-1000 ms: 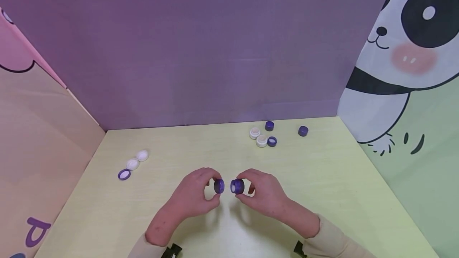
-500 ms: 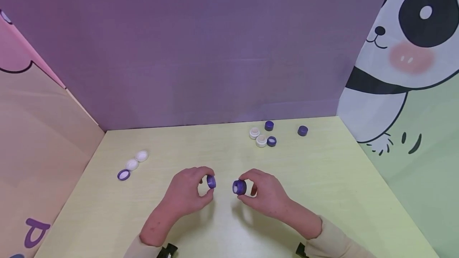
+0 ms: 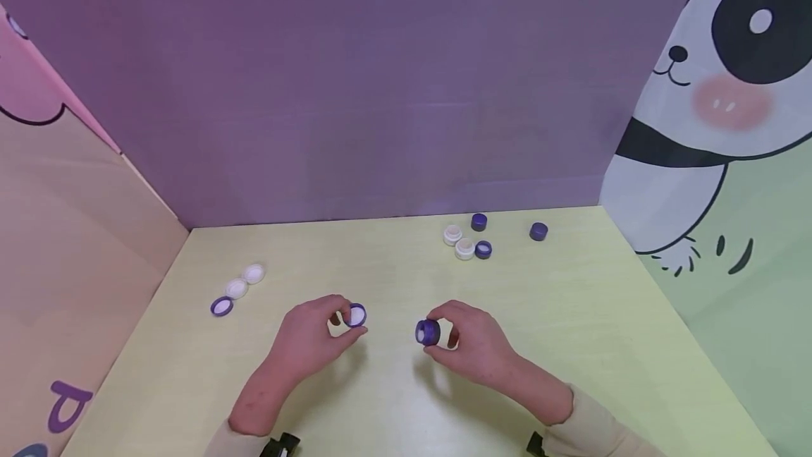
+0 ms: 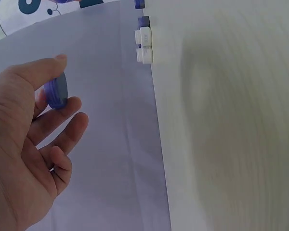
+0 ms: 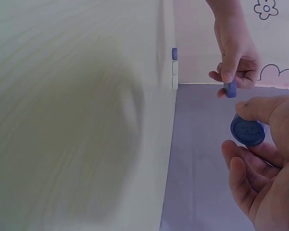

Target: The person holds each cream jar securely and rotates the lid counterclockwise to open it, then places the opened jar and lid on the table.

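Observation:
My left hand [image 3: 311,336] pinches a purple screw lid [image 3: 357,315] between thumb and fingers, its white inner face turned toward the head camera. Across a gap to the right, my right hand [image 3: 472,344] grips a small purple jar [image 3: 428,332] by its sides, its mouth facing left. In the right wrist view the jar's base [image 5: 248,132] shows raised markings too small to read. Both hands are above the table [image 3: 393,400], lid and jar apart from each other.
At the left lie two white lids [image 3: 253,273] and a purple-rimmed lid [image 3: 221,307] in a row. Toward the back right stand two white jars [image 3: 464,249], an open purple jar [image 3: 483,250] and two more purple jars [image 3: 538,232]. A purple cloth wall [image 3: 393,90] rises behind.
My left hand has moved left, away from the jar, and turned the lid so its white inside shows. The right hand with the jar has shifted slightly right.

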{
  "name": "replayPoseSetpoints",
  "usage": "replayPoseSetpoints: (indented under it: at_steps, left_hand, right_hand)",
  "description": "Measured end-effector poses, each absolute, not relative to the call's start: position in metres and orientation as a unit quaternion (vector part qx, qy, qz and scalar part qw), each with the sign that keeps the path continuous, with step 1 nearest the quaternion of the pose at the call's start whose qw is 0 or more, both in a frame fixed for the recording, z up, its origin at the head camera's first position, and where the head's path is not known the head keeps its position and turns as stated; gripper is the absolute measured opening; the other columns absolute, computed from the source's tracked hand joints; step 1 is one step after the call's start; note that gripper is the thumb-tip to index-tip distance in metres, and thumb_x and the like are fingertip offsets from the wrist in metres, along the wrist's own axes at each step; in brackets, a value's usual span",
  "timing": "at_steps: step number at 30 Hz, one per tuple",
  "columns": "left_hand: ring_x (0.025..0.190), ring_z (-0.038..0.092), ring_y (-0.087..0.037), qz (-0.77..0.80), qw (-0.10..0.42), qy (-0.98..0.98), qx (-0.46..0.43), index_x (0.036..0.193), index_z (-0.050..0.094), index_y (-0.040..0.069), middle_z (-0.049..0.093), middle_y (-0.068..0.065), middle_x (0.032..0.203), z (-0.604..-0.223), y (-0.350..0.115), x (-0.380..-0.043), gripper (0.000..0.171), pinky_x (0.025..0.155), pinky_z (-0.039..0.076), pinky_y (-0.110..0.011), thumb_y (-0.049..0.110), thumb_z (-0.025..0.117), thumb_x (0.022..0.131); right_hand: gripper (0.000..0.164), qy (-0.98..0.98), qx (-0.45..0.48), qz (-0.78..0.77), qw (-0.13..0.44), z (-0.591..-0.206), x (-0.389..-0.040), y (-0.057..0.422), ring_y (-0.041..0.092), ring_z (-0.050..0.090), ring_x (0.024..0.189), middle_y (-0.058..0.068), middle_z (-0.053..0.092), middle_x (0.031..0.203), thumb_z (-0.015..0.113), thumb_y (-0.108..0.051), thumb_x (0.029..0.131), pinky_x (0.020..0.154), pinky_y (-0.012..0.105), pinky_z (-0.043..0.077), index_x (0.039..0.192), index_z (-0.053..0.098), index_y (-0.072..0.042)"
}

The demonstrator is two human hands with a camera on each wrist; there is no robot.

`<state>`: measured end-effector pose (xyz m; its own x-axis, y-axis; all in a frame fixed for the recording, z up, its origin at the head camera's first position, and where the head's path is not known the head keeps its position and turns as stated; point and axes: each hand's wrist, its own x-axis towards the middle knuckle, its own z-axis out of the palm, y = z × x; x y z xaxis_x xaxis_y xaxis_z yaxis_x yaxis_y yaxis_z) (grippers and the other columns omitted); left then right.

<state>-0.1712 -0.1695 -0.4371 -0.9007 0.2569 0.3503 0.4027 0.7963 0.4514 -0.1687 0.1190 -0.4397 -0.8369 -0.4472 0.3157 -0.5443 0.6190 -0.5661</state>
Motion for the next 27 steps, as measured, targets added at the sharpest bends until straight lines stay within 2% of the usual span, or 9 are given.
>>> replayPoseSetpoints:
  at_steps: [3, 6, 9, 16, 20, 27]
  left_hand:
    - [0.071, 0.059, -0.007, -0.28, 0.125, -0.939, -0.153, 0.095, 0.061, 0.023, 0.065, 0.015, 0.086, -0.437, -0.18, -0.171, 0.033, 0.059, 0.044, -0.028, 0.029, 0.085, 0.074]
    - [0.074, 0.063, -0.011, -0.288, 0.112, -0.942, -0.131, 0.115, 0.063, 0.019, 0.069, 0.009, 0.094, -0.436, -0.192, -0.171, 0.047, 0.061, 0.045, -0.03, 0.028, 0.085, 0.074]
    - [0.076, 0.064, -0.012, -0.292, 0.094, -0.946, -0.109, 0.123, 0.064, 0.017, 0.071, 0.005, 0.1, -0.436, -0.205, -0.172, 0.053, 0.06, 0.046, -0.03, 0.028, 0.084, 0.075]
    - [0.076, 0.062, -0.016, -0.342, 0.035, -0.938, -0.054, 0.116, 0.069, 0.01, 0.07, -0.001, 0.1, -0.439, -0.234, -0.171, 0.046, 0.053, 0.048, -0.029, 0.022, 0.085, 0.074]
    - [0.081, 0.055, -0.021, -0.329, 0.03, -0.943, -0.035, 0.108, 0.07, 0.009, 0.066, -0.002, 0.099, -0.443, -0.249, -0.173, 0.043, 0.058, 0.046, -0.032, 0.025, 0.087, 0.072]
    - [0.078, 0.046, -0.022, -0.323, 0.007, -0.946, -0.017, 0.106, 0.07, 0.006, 0.06, -0.003, 0.09, -0.449, -0.274, -0.179, 0.048, 0.054, 0.042, -0.03, 0.031, 0.088, 0.07]
  right_hand:
    - [0.033, -0.897, 0.276, 0.338, 0.071, -0.44, -0.168, 0.119, 0.0, 0.052, 0.059, -0.014, 0.063, 0.094, 0.085, -0.023, 0.074, 0.059, 0.021, 0.045, 0.1, 0.067, -0.018]
    - [0.032, -0.897, 0.276, 0.34, 0.068, -0.44, -0.168, 0.118, 0.002, 0.053, 0.059, -0.014, 0.062, 0.094, 0.085, -0.023, 0.074, 0.059, 0.021, 0.045, 0.1, 0.067, -0.018]
    - [0.032, -0.897, 0.275, 0.341, 0.062, -0.44, -0.168, 0.119, 0.002, 0.054, 0.059, -0.013, 0.063, 0.095, 0.085, -0.023, 0.074, 0.059, 0.022, 0.045, 0.1, 0.067, -0.018]
    - [0.033, -0.9, 0.271, 0.337, 0.057, -0.441, -0.168, 0.118, -0.002, 0.05, 0.059, -0.014, 0.062, 0.094, 0.086, -0.024, 0.074, 0.059, 0.022, 0.045, 0.101, 0.067, -0.019]
    - [0.033, -0.902, 0.272, 0.332, 0.056, -0.44, -0.168, 0.118, -0.003, 0.05, 0.059, -0.014, 0.062, 0.095, 0.085, -0.025, 0.074, 0.06, 0.022, 0.045, 0.101, 0.067, -0.019]
    - [0.033, -0.905, 0.266, 0.327, 0.048, -0.44, -0.167, 0.12, -0.003, 0.05, 0.059, -0.014, 0.062, 0.094, 0.085, -0.025, 0.074, 0.059, 0.022, 0.045, 0.101, 0.067, -0.019]
